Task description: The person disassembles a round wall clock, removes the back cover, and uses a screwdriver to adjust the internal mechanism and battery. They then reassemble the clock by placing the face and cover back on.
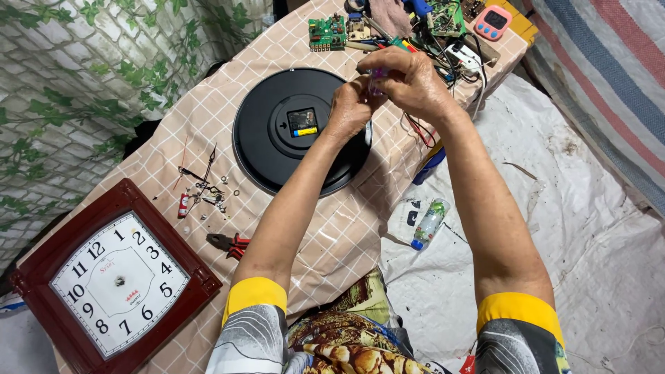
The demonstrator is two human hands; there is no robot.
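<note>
1. A small clear piece with a purple tint (376,76) sits pinched between both hands, held up over the far edge of the round black clock back (277,163); what it is exactly is too small to tell.
2. The left hand (348,111) is closed, fingertips gripping the piece from below. The right hand (412,82) curls over it from above, fingers closed on the same piece.
3. The step in hand looks like fine fingertip work on that part, beside the clock's square movement (302,122) with its yellow-and-blue battery. Any next move would call for a steady, light pinch, since the piece is tiny and probably slippery plastic.
4. The clock back is smooth, matte and circular, lying flat on the bench (208,111) under a beige checked cloth.
5. Nearby lie loose screws and thin clock hands (204,187), red-handled pliers (230,244), and a square dark-red framed clock (114,280) with a white face.
6. Green circuit boards (327,33) and tangled wires crowd the far end.
</note>
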